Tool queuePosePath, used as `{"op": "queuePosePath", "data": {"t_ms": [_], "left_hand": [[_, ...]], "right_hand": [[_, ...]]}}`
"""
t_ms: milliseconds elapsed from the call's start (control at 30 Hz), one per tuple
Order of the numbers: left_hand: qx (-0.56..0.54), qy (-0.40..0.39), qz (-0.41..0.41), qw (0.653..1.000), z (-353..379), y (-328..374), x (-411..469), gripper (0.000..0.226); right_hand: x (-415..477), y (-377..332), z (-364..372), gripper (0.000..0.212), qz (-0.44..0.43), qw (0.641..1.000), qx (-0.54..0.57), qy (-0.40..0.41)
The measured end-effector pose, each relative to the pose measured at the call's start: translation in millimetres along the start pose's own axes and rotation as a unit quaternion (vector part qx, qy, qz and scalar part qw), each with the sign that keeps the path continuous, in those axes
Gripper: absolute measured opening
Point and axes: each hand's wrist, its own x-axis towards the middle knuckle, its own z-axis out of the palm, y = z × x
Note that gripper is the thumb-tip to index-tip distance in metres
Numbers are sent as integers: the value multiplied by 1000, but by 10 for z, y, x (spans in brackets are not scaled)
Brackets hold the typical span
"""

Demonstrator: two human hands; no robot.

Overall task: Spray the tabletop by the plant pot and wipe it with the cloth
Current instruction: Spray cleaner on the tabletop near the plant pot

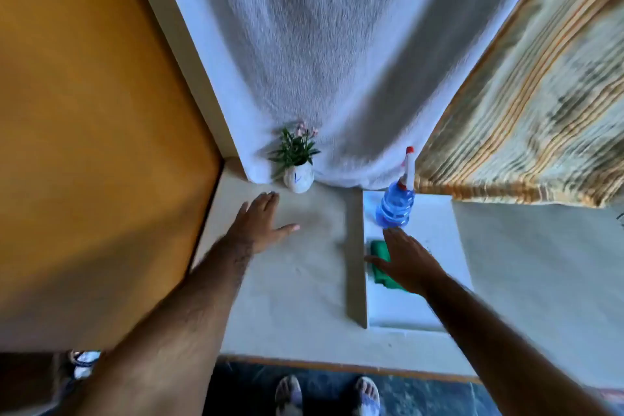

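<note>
A small white plant pot [298, 179] with green leaves and pink flowers stands at the back of the pale tabletop [297, 280]. My left hand [260, 223] lies flat and open on the tabletop just in front and left of the pot. A blue spray bottle [395, 204] with a white and red nozzle stands upright on a white board [435, 236] to the right. A green cloth [380, 263] lies on that board in front of the bottle. My right hand [405, 260] hovers open over the cloth, covering part of it.
A white curtain [337, 61] hangs behind the pot and a striped curtain [523, 128] behind the bottle. An orange wall [84, 128] closes off the left side. A raised beige strip [355, 257] divides tabletop and board. My sandalled feet [327, 395] stand on dark floor below the table's front edge.
</note>
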Motion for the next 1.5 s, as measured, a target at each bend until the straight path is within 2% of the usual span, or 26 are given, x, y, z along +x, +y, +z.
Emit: {"op": "queuePosePath", "data": {"t_ms": [133, 233, 433, 533, 600, 700, 767, 867, 933, 1033, 1133, 1233, 1300, 1400, 1500], "left_hand": [[42, -30, -16, 999, 549, -169, -47, 101], [94, -29, -20, 995, 968, -277, -128, 100], [114, 125, 27, 985, 1348, -389, -234, 92], [128, 158, 27, 979, 1535, -449, -240, 88], [125, 169, 28, 977, 1615, -502, -207, 88], [112, 172, 28, 978, 1693, -562, -169, 90], [107, 178, 33, 978, 1727, -582, -157, 89], [115, 198, 35, 973, 1766, -622, -141, 89], [122, 208, 35, 970, 1796, -633, -138, 88], [130, 219, 40, 966, 1825, -654, -137, 88], [130, 228, 39, 964, 1843, -667, -129, 88], [126, 234, 41, 963, 1849, -674, -124, 88], [124, 235, 39, 963, 1855, -681, -127, 88], [125, 243, 35, 961, 1866, -675, -121, 86], [127, 255, 35, 958, 1871, -667, -128, 85]], "right_hand": [[-175, 63, 366, 113, 62, 998, -2, -19], [-271, 100, 640, 129, 63, 998, -7, -7], [-339, 117, 954, 115, 56, 998, -1, 29], [-360, 103, 955, 120, 51, 997, 28, 42], [-306, 111, 882, 115, 66, 991, 89, 80], [7, 137, 574, 96, 129, 952, 219, 168], [302, 222, 279, 102, 146, 910, 306, 238], [708, 370, -123, 110, 97, 861, 395, 305], [922, 411, -281, 102, 48, 857, 411, 306], [1116, 420, -317, 95, 61, 863, 415, 281], [1236, 418, -276, 71, 85, 843, 439, 298], [1272, 315, -353, 70, 83, 811, 479, 324], [1262, 232, -431, 61, 62, 802, 492, 334], [1259, 46, -581, 45, 7, 806, 492, 330], [1277, -353, -634, 36, -13, 823, 506, 260]]}}
